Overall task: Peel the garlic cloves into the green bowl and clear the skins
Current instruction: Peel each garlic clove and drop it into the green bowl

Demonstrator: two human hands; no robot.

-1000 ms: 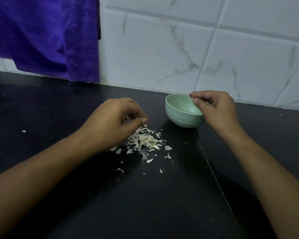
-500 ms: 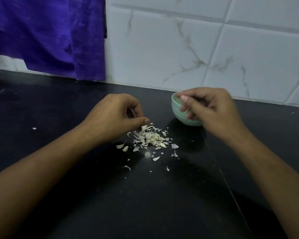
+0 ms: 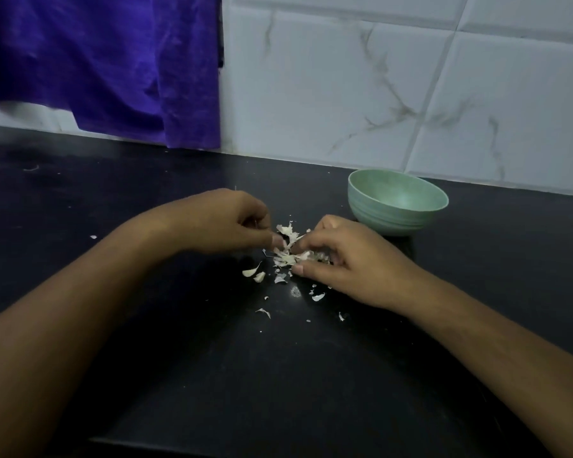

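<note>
Both hands meet over a small heap of garlic skins point(image 3: 286, 256) that lies in the middle of the black counter point(image 3: 278, 375), so the step in hand looks like gathering the waste rather than peeling. The left hand point(image 3: 232, 223) comes in from the left with its fingers curled, and its grip is closed as a pinch of thumb and fingertip on the skins at the heap's left edge. The right hand point(image 3: 348, 259) closes in from the right. Its fingers arch over the top of the heap and its thumb lies along the near side, a cupping grip that gathers the papery flakes towards the other hand instead of scattering them. The green bowl point(image 3: 397, 201) stands upright just beyond the right hand, at the far right near the tiled wall point(image 3: 377, 94). It is apart from the heap, probably kept within easy reach for the cloves yet out of the way of the skins. Whether any clove lies under the right fingers or in the bottom of the bowl cannot be told from this angle. Loose flakes point(image 3: 257, 274) lie on the near side of the heap, more are strewn towards the viewer, and a lone scrap point(image 3: 93, 237) sits well off to the left, so a single scoop would likely leave pieces behind. A purple cloth point(image 3: 113, 67) hangs against the wall at the far left, clear of the work.
</note>
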